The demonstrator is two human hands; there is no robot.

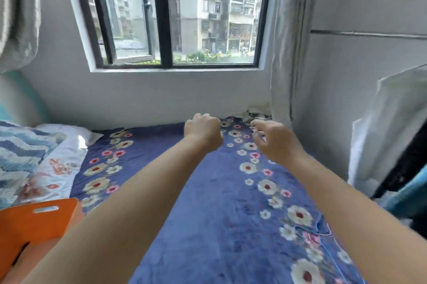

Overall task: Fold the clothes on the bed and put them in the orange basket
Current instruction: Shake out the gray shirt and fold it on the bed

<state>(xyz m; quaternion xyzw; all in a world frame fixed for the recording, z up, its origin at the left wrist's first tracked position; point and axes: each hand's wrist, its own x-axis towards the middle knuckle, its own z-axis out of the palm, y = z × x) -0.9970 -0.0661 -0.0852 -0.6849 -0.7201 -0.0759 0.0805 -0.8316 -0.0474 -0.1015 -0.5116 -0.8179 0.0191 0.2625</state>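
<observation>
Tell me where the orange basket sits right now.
In the head view, the orange basket sits at the lower left on the bed, beside the left forearm, below the pillows.

- Centre of the frame: I see the blue floral bedspread (208, 202) lying flat between my two forearms, open room for a hand to pass.
- Lower left: the orange basket (34, 221) sits touching my left forearm, blocking that side.
- Left edge: a striped pillow (20, 152) and a floral sheet (60, 168) crowd the bed's side.
- Top centre: the wall under the window (175, 13) closes off the far end.
- Upper right of centre: a crumpled cloth (256, 116) fills the far corner just beyond my right hand (275, 140), with the curtain (291, 41) hanging beside it.
- Right edge: white fabric (388, 126) hangs off the bed's side.
</observation>
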